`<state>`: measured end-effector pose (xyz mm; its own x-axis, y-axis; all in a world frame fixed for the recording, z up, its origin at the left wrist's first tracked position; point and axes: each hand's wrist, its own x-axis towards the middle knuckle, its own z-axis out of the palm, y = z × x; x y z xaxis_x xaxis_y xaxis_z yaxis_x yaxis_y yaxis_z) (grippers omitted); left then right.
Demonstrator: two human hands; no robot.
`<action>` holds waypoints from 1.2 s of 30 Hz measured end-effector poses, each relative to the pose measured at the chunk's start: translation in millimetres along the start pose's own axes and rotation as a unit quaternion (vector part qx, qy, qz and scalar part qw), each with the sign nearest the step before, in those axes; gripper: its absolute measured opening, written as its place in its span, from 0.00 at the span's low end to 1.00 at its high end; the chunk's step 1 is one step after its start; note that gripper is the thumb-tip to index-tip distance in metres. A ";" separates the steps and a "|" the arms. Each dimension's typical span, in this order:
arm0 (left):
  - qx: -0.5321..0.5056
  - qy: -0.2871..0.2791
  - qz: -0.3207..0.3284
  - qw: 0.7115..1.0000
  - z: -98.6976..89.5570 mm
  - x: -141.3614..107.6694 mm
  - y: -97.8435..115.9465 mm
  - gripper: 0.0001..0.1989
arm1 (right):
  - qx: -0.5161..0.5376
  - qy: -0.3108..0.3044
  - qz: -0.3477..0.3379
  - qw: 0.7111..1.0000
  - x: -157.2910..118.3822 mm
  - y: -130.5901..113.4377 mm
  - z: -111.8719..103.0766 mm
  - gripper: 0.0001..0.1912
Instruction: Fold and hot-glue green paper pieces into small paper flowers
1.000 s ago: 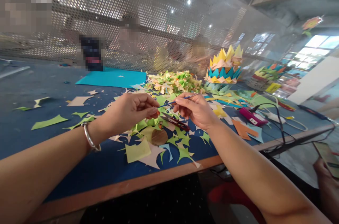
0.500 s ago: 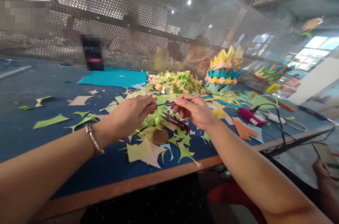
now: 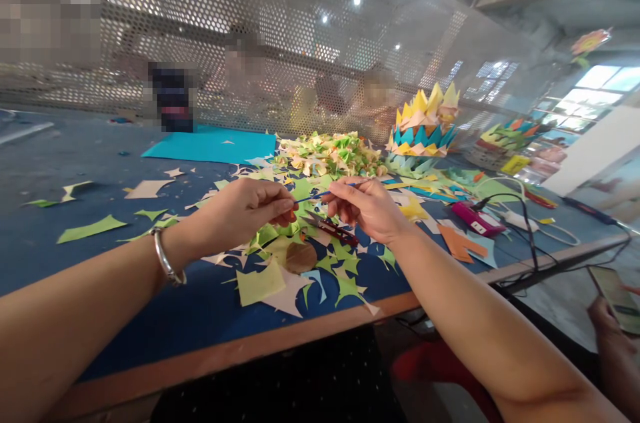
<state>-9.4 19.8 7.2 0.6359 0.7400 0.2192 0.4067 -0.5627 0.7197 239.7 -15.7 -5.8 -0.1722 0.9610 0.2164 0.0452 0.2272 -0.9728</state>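
Note:
A thin blue strip point(image 3: 311, 197) spans the gap between my two hands, above the paper scraps. My left hand point(image 3: 253, 213), with a silver bangle at its wrist, pinches the strip's left end; a bit of orange shows at the fingertips. The other end is between the thumb and fingers of my right hand point(image 3: 364, 206). Just below the hands lie scissors with dark red handles point(image 3: 337, 231), their blades toward the left. A round wooden piece point(image 3: 301, 257) sits nearer the front edge, beside a pale yellow paper piece point(image 3: 261, 281).
Behind the hands is a heap of cut paper point(image 3: 333, 153), with a teal sheet point(image 3: 213, 145) to its left. A layered paper crown stack point(image 3: 423, 133) stands back right. A magenta power adapter point(image 3: 477, 219) with cables lies right. A person's hand point(image 3: 603, 316) holds a phone.
My left hand and wrist have shifted slightly, and the bangle sits a little further left. My right hand has hardly moved. The strip stays between both hands.

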 end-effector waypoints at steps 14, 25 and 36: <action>-0.025 0.006 -0.014 1.000 2.9 2.6 -5.2 0.15 | -0.034 -0.013 0.003 0.999 -0.4 1.7 -1.2 0.21; -0.169 -0.027 -0.086 0.981 1.9 3.1 -7.4 0.12 | -0.032 -0.024 0.012 0.999 -1.6 -0.7 -0.3 0.17; -0.222 -0.098 -0.121 0.963 -10.1 -0.5 -7.4 0.14 | -0.032 -0.044 0.005 0.999 -3.0 -1.8 -1.0 0.17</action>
<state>-19.4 27.3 8.4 0.6875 0.7209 -0.0874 0.2656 -0.1377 0.9542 241.1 -18.8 -4.6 -0.2562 0.9464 0.1967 0.1098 0.2306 -0.9668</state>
